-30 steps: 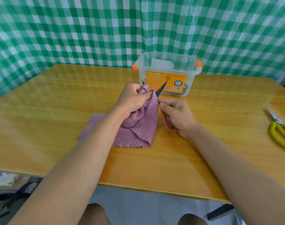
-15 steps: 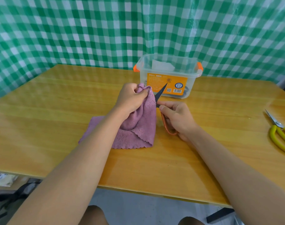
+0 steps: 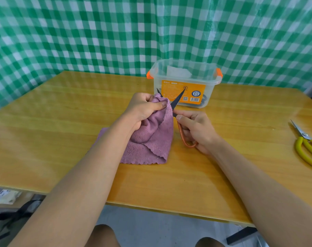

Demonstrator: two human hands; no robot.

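We see a green checked curtain (image 3: 98, 32) hanging behind everything, far beyond both grips. Under the hands lies the wooden table (image 3: 44, 139). The purple cloth (image 3: 151, 139) is bunched at its top inside the left hand's grip and lifted there, while its lower part spreads on the table below and toward us from that grip. Just beyond the two grips stands a clear plastic box (image 3: 212, 90) with orange clips. The left hand (image 3: 142, 107) is clenched round the cloth's gathered top. The right hand (image 3: 198, 129), just beside it, grasps the orange-handled scissors (image 3: 181, 134) by the handle loop. Their dark blades stand apart, poking out past the cloth just above the left grip. Well to the right of the right grip, yellow scissors (image 3: 303, 135) lie untouched.
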